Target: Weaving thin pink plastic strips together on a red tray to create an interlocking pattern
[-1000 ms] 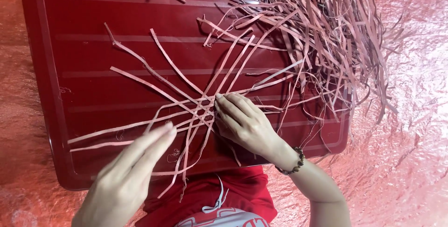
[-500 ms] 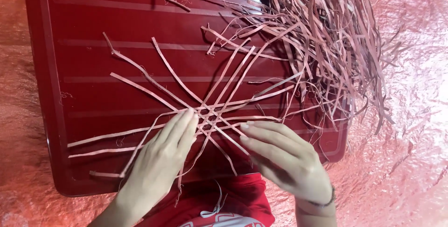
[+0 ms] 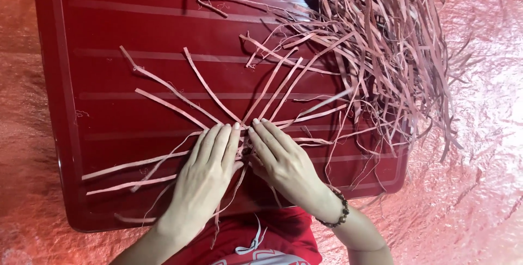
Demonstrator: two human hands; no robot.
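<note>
Head view: flat hands [image 3: 204, 175] press crossed papery strips [image 3: 218, 107].

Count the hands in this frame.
2. The left hand and right hand lie flat, side by side, on crossed strips on the red board. None looks hidden.

Crossed strips [image 3: 229, 113] on board [image 3: 109, 36]; strip pile [image 3: 392, 47] right.
</note>
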